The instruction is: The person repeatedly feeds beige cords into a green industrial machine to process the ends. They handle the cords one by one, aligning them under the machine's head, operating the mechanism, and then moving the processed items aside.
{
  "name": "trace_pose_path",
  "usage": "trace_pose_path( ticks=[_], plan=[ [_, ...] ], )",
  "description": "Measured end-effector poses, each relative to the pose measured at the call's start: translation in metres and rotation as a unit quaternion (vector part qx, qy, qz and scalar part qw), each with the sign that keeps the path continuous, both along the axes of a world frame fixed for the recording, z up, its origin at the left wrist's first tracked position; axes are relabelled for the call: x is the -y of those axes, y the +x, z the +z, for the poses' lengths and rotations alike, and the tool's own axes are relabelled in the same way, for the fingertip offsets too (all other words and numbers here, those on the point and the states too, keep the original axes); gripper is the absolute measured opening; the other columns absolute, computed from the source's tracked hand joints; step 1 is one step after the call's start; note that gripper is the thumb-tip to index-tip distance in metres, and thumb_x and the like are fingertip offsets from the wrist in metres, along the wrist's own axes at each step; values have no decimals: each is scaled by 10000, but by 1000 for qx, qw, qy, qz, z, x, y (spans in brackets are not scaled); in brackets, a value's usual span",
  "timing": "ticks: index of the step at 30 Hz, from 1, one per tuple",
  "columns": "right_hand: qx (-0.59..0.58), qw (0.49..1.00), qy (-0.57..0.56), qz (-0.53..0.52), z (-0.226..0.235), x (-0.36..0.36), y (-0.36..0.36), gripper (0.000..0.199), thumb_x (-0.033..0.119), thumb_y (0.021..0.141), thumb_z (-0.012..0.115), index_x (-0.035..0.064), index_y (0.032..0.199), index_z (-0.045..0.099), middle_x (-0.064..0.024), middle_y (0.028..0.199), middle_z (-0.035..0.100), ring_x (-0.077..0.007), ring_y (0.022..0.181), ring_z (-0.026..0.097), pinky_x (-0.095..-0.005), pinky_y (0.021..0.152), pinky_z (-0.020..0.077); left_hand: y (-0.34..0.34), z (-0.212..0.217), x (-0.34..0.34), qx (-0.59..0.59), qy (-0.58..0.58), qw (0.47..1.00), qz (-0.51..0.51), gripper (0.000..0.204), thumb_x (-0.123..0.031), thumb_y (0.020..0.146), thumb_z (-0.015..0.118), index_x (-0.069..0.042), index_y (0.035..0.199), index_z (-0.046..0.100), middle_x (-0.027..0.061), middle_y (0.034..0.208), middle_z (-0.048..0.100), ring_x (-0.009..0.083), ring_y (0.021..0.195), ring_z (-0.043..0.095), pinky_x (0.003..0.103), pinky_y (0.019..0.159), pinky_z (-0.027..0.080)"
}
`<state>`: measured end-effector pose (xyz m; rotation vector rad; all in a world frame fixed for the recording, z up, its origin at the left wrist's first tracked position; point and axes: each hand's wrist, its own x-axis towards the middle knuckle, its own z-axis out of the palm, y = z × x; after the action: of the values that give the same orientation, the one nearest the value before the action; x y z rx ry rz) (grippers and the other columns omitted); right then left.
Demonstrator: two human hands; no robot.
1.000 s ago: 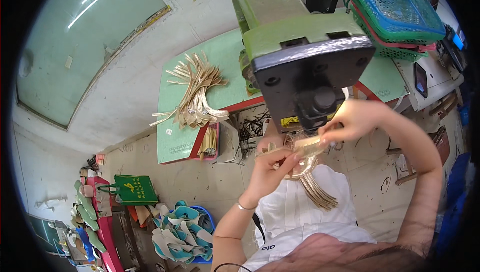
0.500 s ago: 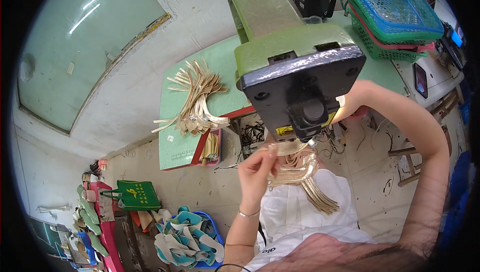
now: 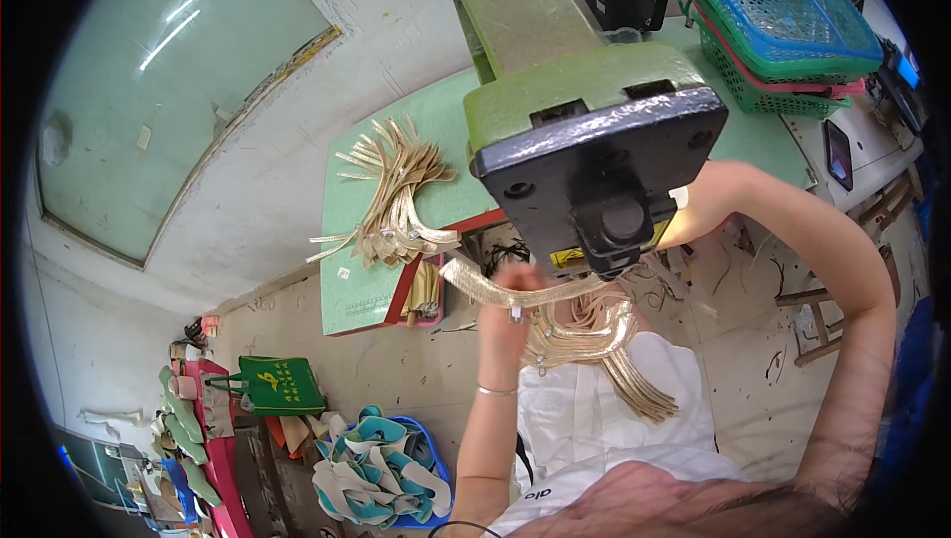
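Note:
My left hand (image 3: 510,308) is raised under the black head of a green machine (image 3: 594,157) and grips a gold glittery strap (image 3: 474,281) that sticks out to the left. Several more gold straps (image 3: 604,345) hang in a bundle over my lap, just right of that hand. My right forearm (image 3: 792,231) reaches up behind the machine head, which hides my right hand. A fanned pile of gold straps (image 3: 396,206) lies on the green table (image 3: 347,280) to the left.
Stacked blue and green plastic baskets (image 3: 783,23) sit at the back right. A phone (image 3: 838,154) lies on a white side table. On the floor at lower left are a green bag (image 3: 277,384) and a blue tub of shoe parts (image 3: 381,469).
My head has moved closer to the machine, so its head fills more of the view. My left hand has shifted left, drawing one strap out sideways. My right hand has gone behind the machine head.

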<state>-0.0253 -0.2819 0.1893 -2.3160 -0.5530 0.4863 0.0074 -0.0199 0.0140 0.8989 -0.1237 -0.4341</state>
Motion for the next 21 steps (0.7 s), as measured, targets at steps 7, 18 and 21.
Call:
trace_pose_path(
  ticks=[7, 18, 21],
  plan=[
    [65, 997, 42, 1, -12, -17, -8, 432, 372, 800, 668, 71, 1103, 602, -107, 986, 640, -244, 893, 591, -320, 804, 462, -56, 44, 60, 158, 91, 974, -134, 222, -86, 874, 569, 72, 1027, 601, 141, 985, 653, 179, 939, 611, 303, 830, 485],
    [78, 996, 19, -32, -12, -15, -14, 501, 371, 776, 682, 83, 1166, 554, -137, 1116, 569, -260, 987, 552, -340, 862, 440, -62, 57, 31, 101, 143, 984, -38, 209, -111, 916, 545, 69, 964, 638, 73, 751, 637, 107, 679, 585, 214, 633, 475],
    [213, 977, 25, -13, -33, -17, -15, 423, 316, 792, 659, 72, 1127, 576, -141, 1010, 600, -262, 905, 581, -338, 807, 463, -55, 56, 12, 112, 162, 980, -9, 197, -121, 918, 545, 48, 890, 642, 42, 683, 603, 82, 625, 543, 204, 577, 431]
  ],
)
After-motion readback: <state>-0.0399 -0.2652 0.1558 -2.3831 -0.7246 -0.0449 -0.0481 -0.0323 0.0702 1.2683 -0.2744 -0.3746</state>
